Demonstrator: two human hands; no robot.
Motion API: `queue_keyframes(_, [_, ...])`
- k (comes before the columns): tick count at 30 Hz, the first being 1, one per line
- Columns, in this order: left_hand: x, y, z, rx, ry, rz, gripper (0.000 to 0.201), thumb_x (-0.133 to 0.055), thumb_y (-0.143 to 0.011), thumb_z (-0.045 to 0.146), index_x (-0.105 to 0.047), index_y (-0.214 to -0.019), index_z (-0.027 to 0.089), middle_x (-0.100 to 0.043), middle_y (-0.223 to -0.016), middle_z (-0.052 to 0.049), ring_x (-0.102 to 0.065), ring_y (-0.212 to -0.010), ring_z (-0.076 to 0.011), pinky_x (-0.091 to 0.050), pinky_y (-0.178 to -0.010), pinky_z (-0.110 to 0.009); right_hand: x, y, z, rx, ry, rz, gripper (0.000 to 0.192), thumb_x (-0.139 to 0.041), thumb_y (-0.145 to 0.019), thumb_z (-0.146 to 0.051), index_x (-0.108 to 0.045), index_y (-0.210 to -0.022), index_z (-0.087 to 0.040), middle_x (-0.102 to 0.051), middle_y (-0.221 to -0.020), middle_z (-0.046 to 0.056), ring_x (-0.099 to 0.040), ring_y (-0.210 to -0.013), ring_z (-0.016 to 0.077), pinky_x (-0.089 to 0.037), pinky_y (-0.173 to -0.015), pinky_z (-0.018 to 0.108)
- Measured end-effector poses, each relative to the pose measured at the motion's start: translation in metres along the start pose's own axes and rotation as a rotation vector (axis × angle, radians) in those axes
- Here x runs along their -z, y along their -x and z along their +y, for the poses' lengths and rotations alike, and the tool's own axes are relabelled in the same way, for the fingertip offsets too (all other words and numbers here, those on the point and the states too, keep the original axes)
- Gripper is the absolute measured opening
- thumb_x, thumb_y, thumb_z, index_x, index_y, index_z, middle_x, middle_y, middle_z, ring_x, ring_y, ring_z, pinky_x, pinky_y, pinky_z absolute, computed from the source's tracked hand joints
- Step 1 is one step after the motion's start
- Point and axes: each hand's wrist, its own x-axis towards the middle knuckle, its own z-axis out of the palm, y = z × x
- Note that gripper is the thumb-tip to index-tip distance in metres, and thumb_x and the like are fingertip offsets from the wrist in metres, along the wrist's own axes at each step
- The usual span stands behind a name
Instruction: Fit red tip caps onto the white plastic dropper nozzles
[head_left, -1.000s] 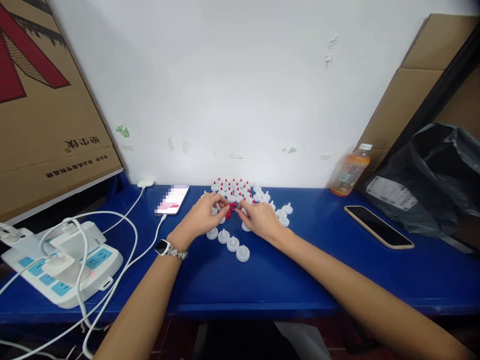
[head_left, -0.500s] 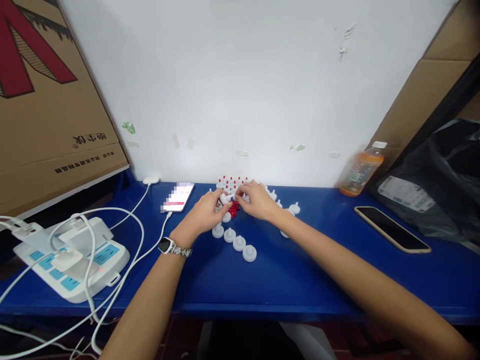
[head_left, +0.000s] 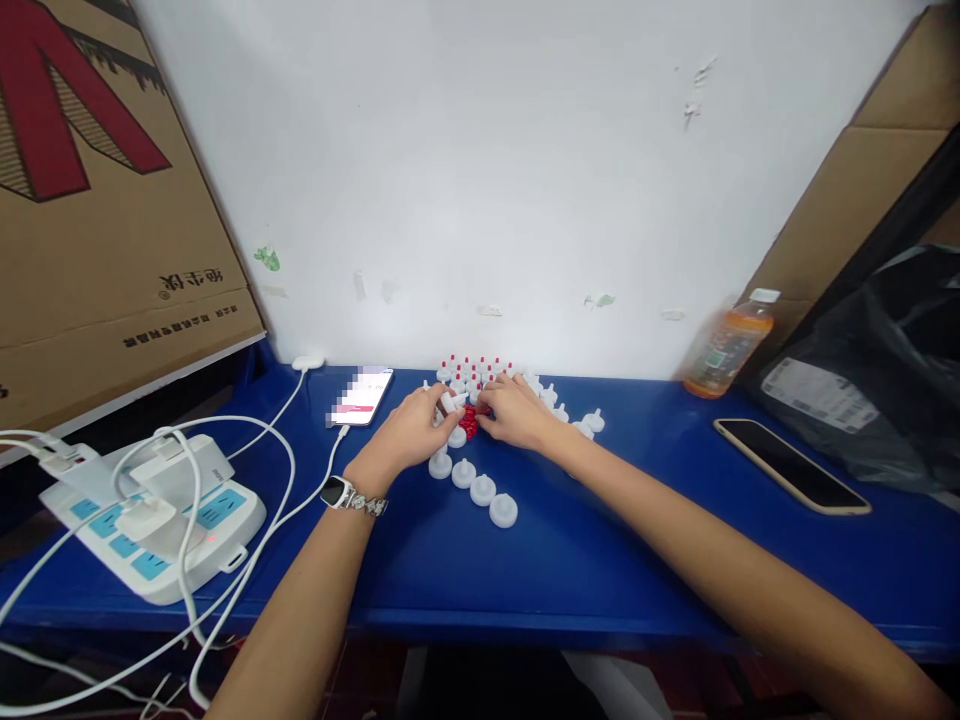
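My left hand (head_left: 409, 432), with a wristwatch (head_left: 335, 493), pinches a small white cap (head_left: 451, 402) above the blue table (head_left: 615, 540). Close beside it, my right hand (head_left: 514, 411) has its fingertips at a little pile of red tips (head_left: 469, 422); whether it grips one I cannot tell. Behind the hands stand several white caps with red tips (head_left: 471, 372). In front lies a slanted row of plain white caps (head_left: 482, 489), and more plain ones (head_left: 591, 421) sit to the right.
A phone on a charging cable (head_left: 362, 395) lies left of the hands. A white power strip with plugs and cords (head_left: 150, 515) sits at far left. An orange drink bottle (head_left: 725, 345), a dark phone (head_left: 791, 465), a black bag (head_left: 870, 380) and cardboard boxes (head_left: 90, 210) surround the table.
My left hand has picked up a white cap. My right hand rose toward the capped group, then came down to the red tips. The camera view shifted slightly.
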Motion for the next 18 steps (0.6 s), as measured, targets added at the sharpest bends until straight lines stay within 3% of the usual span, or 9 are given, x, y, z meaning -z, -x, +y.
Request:
queue_keyframes(5, [0.000,0.000,0.007,-0.017,0.050,-0.003,0.035,-0.049,-0.092,0.048,-0.062,-0.111,0.021,-0.066,-0.084,-0.006,-0.062,-0.075,-0.0233,-0.045,-0.069,-0.034,0.004,0.014,-0.001,-0.252,-0.741,0.317,0.015,-0.063,-0.082,-0.028,-0.066,-0.092,-0.017,-0.070,-0.079,0.003,-0.063,-0.071,0.0161,-0.044,-0.066,0.029])
queue_keyframes(8, [-0.003,0.000,0.014,-0.067,0.080,-0.032,0.032,-0.049,-0.093,0.047,-0.062,-0.106,0.021,-0.066,-0.081,-0.005,-0.062,-0.076,-0.0226,-0.045,-0.068,-0.033,0.000,0.021,-0.005,-0.299,-1.016,0.442,0.025,-0.069,-0.079,-0.039,-0.067,-0.091,-0.017,-0.070,-0.078,0.004,-0.063,-0.071,0.0158,-0.046,-0.066,0.028])
queue_keyframes(13, [-0.009,-0.001,0.022,-0.116,0.143,-0.086,0.033,-0.046,-0.095,0.049,-0.061,-0.093,0.019,-0.066,-0.080,-0.004,-0.059,-0.072,-0.0198,-0.045,-0.068,-0.032,-0.009,0.024,-0.014,-0.290,-1.167,0.534,0.030,-0.076,-0.073,-0.044,-0.061,-0.077,-0.018,-0.065,-0.072,0.001,-0.058,-0.065,0.0135,-0.046,-0.062,0.027])
queue_keyframes(18, [-0.010,-0.001,0.023,-0.149,0.217,-0.101,0.037,-0.043,-0.097,0.052,-0.059,-0.102,0.019,-0.066,-0.082,-0.004,-0.059,-0.074,-0.0195,-0.045,-0.071,-0.032,-0.007,0.023,-0.015,-0.250,-1.247,0.572,0.034,-0.081,-0.069,-0.043,-0.056,-0.070,-0.020,-0.061,-0.064,-0.002,-0.056,-0.061,0.0127,-0.045,-0.059,0.026])
